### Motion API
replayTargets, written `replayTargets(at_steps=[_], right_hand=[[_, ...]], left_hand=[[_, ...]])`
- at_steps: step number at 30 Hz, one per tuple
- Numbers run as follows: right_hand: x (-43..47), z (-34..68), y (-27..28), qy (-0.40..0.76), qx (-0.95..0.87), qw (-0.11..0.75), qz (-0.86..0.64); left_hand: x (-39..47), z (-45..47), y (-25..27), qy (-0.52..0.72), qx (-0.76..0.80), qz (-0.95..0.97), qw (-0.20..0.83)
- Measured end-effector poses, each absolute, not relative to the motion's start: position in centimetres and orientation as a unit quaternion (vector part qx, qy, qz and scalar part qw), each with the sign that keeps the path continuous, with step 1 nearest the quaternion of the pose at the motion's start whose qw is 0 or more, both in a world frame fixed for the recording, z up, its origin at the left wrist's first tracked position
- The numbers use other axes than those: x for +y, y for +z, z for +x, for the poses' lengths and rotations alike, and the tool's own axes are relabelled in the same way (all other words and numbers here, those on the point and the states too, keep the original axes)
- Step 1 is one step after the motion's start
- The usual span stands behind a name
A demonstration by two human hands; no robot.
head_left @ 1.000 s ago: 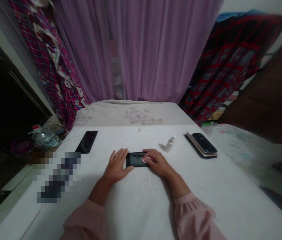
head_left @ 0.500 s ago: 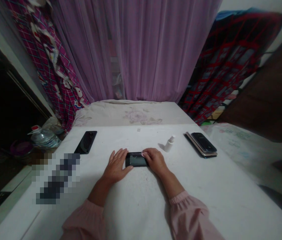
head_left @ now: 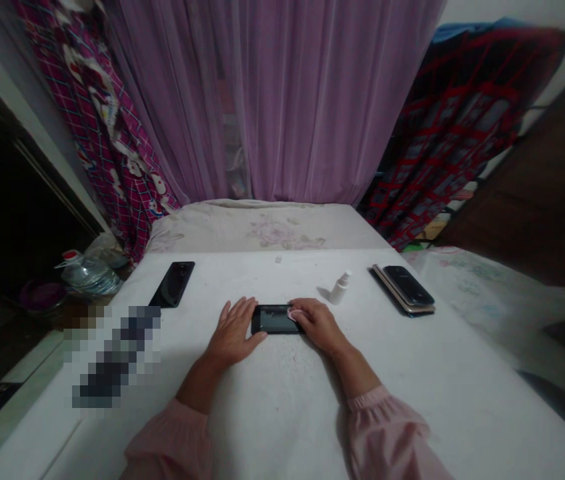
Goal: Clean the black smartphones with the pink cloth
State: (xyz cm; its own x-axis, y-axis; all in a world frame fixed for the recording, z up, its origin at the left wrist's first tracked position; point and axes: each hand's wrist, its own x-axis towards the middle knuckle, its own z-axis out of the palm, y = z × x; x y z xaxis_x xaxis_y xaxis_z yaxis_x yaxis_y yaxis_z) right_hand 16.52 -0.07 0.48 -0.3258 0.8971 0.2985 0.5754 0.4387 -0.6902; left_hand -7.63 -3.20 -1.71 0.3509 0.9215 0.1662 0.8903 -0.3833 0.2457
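Note:
A dark smartphone (head_left: 275,320) lies flat on the white tabletop, its long side running left to right. My left hand (head_left: 233,331) rests at the phone's left end, fingers stretched out, with the thumb by the near corner. Over the right end, my right hand (head_left: 318,325) pinches a small pale pink cloth (head_left: 295,313) against the screen and hides that end. A white spray bottle (head_left: 340,288) stands upright just beyond my right hand.
Stacked phones (head_left: 405,290) lie at the table's right side. Another dark phone (head_left: 173,285) is at the left, with a blurred-out patch (head_left: 117,360) nearer me. A floral cloth (head_left: 272,230) covers the far end, before purple curtains (head_left: 307,100). A large water bottle (head_left: 89,272) stands off the left edge.
My right hand has slid a little to the right along the phone with the pink cloth, which now shows more. My left hand and the phone have stayed in place.

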Motion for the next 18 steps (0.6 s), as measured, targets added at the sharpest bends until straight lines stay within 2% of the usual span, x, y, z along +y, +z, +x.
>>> replayTargets(at_steps=[4,13,18], right_hand=[[0.3,15.8,0.0,0.196,-0.763,0.325,-0.524],[0.2,19.7,0.9,0.326,-0.788,0.317,-0.415],[0.3,19.5,0.6,0.296,-0.788,0.327,-0.429]], left_hand=[[-3.3,-7.6,-1.5,0.136,0.556,0.818,0.058],[-3.3,-7.5,-1.4,0.134,0.558,0.816,0.066],[-3.3,-7.5,-1.2,0.123,0.559,0.817,0.072]])
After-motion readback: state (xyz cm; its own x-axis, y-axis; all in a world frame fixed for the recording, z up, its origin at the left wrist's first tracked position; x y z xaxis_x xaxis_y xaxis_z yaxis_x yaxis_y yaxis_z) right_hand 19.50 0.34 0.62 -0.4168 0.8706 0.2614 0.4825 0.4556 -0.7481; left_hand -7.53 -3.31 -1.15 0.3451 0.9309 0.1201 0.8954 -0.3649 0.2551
